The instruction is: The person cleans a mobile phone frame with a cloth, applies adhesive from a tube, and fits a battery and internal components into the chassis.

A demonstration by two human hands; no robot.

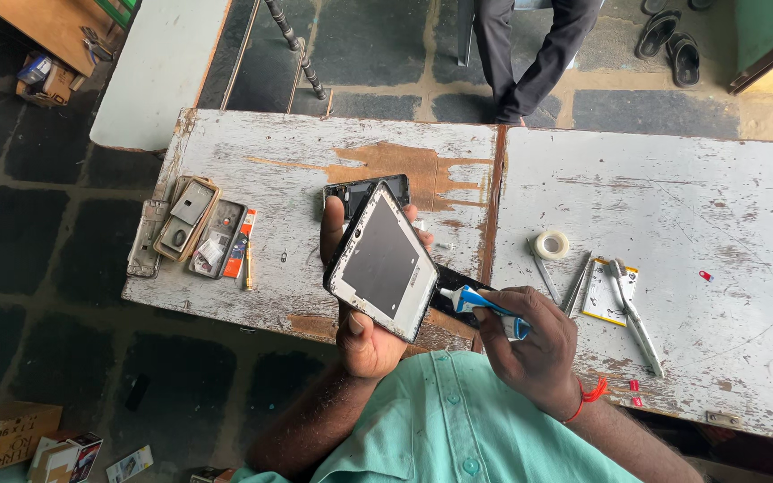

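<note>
My left hand (364, 335) holds up a phone frame (382, 261), a white-edged rectangle with a dark grey inner panel, tilted above the table's front edge. My right hand (530, 344) grips a small blue-and-white glue tube (476, 301), whose nozzle touches the frame's lower right edge. A red thread circles my right wrist. Another dark phone part (351, 191) lies on the table behind the frame, partly hidden by it.
Worn white wooden tables (673, 206) carry a tape roll (551, 244), tweezers and tools (632, 313), a flat battery (603, 295), and phone parts and cases (191, 224) at the left. A seated person's legs (530, 54) are beyond the table.
</note>
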